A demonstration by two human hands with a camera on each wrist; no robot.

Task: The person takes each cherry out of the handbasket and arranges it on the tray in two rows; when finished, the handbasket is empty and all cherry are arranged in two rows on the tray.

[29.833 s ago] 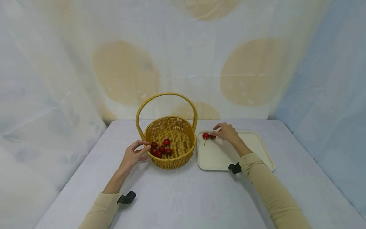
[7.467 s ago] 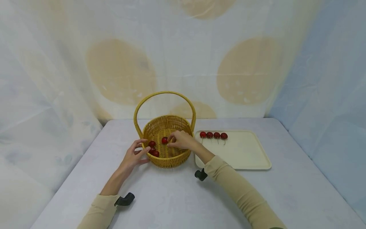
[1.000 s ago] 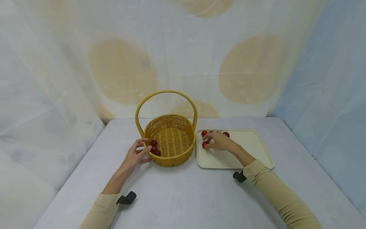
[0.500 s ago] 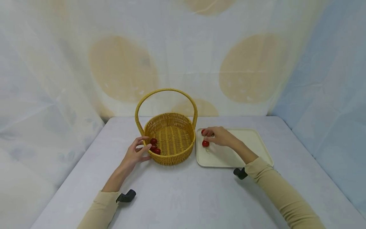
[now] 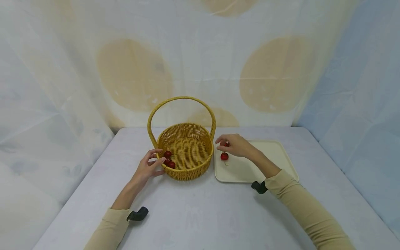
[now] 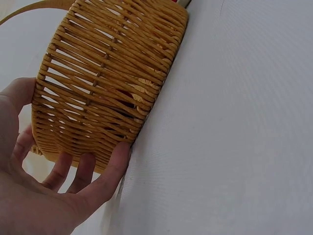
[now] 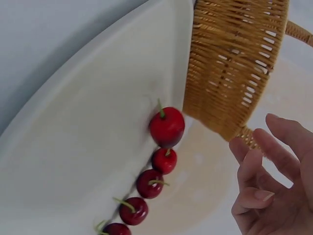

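Note:
The left hand holds the near left side of the yellow wicker basket, its thumb at the rim and its fingers against the outer wall. Several dark red cherries are bunched inside the basket beside that hand. Over the back left corner of the cream tray hovers the right hand, fingers loosely bent and holding nothing. One stemmed cherry lies on the tray just below it. In the right wrist view, a row of several more cherries stretches behind that one; the hand mostly hides this row in the head view.
The tall basket handle arches over the basket. The tray stands close against the basket's right side. A pale cloth covers the table, and patterned curtains hang behind and at both sides.
Over 30 seconds, cherries moved from the basket to the tray, lengthening its row. In the last second, the right hand let go of the front cherry and rose up and left. The left hand stayed.

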